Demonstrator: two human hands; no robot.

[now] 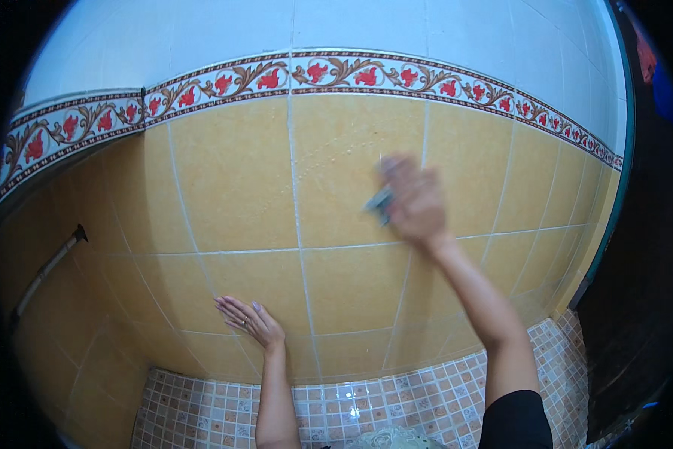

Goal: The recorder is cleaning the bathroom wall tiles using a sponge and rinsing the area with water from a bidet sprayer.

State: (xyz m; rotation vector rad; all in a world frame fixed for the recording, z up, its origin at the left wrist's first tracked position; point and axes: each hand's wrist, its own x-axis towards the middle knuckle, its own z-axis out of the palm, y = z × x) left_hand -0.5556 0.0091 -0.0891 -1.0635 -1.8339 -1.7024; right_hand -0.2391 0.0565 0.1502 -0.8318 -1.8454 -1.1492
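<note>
My right hand (418, 199), blurred by motion, grips a small grey-green cloth or scouring pad (379, 206); the blur hides which it is. Behind it is a yellow wall tile (342, 168) with rows of water droplets or suds on its surface. Lower down, my left hand (253, 322) is held flat before the yellow tiles with the fingers extended and a ring on one finger. It holds nothing, and whether its palm rests on the wall cannot be told.
A floral border (370, 73) runs between yellow and white tiles (359, 25). On the left, a bar (47, 268) is fixed to the side wall. Small mosaic tiles (218, 409) cover the floor. A doorway edge (614, 219) borders a dark area at right.
</note>
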